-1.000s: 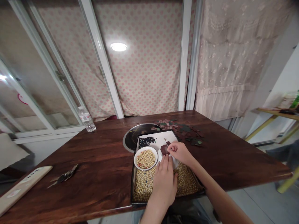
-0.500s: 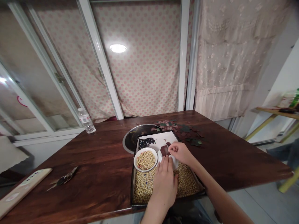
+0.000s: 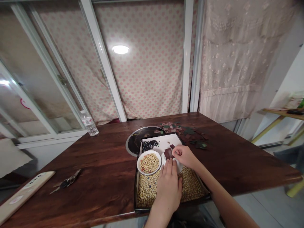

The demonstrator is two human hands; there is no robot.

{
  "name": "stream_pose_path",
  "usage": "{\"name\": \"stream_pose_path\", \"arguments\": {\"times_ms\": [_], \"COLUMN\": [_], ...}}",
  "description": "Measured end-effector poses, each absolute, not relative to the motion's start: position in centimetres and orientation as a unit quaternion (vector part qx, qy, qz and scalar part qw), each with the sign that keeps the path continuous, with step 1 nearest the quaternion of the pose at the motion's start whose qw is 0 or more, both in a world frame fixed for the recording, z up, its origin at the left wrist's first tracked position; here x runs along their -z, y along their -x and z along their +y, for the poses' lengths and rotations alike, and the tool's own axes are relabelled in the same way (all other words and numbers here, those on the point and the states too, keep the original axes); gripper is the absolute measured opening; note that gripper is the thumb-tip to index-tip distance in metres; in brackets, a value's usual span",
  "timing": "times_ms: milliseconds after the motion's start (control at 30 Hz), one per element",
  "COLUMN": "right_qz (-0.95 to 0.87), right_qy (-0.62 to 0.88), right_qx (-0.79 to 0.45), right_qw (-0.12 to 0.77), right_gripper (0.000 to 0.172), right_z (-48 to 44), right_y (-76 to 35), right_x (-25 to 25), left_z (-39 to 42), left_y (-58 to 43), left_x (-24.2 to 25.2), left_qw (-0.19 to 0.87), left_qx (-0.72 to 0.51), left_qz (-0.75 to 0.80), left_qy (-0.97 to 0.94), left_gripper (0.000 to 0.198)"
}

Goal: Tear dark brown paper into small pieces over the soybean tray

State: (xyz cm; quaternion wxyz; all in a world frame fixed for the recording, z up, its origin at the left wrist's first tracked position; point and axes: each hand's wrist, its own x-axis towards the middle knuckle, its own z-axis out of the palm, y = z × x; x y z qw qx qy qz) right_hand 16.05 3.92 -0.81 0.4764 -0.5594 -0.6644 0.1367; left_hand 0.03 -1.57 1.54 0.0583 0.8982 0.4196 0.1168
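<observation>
My left hand [image 3: 168,186] lies with fingers stretched out over a white dish [image 3: 178,167], its fingertips by a dark brown square piece [image 3: 168,154]. Just to the right, my right hand [image 3: 185,156] is closed in a pinch on a small dark brown strip [image 3: 172,146], which pokes out past the fingertips. Beside the dish is a white bowl [image 3: 138,164] of pale yellow beads with a few reddish ones. Both stand in a black-edged box [image 3: 135,196] with many pale beads [image 3: 146,190] in front and black beads [image 3: 150,145] at the back left.
Dark red and green flat scraps [image 3: 190,133] are scattered behind the box on the wooden table [image 3: 104,177]. A round dark inset [image 3: 133,142] lies behind its left side. Further left are a water bottle [image 3: 89,123], a bunch of keys [image 3: 67,181] and a pale phone-like object [image 3: 26,193].
The whole view has shifted slightly, so things appear a little further right. Both hands keep nearly the same place and pose over the dish.
</observation>
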Motion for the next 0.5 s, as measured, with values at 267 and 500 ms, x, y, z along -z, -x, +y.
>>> {"name": "stream_pose_path", "arguments": {"times_ms": [267, 500], "right_qz": [-0.675, -0.675], "right_qy": [0.551, 0.556], "right_qx": [-0.137, -0.128], "right_qw": [0.471, 0.467], "right_gripper": [0.013, 0.014], "right_z": [3.75, 3.71], "right_y": [-15.95, -15.98], "right_x": [0.65, 0.59], "left_z": [-1.53, -1.45], "left_y": [-0.06, -0.04], "left_x": [-1.64, -1.55], "left_qw": [0.061, 0.06], "left_qx": [-0.116, -0.116], "left_qz": [0.419, 0.417], "left_qy": [-0.898, -0.9], "left_gripper": [0.057, 0.057]}}
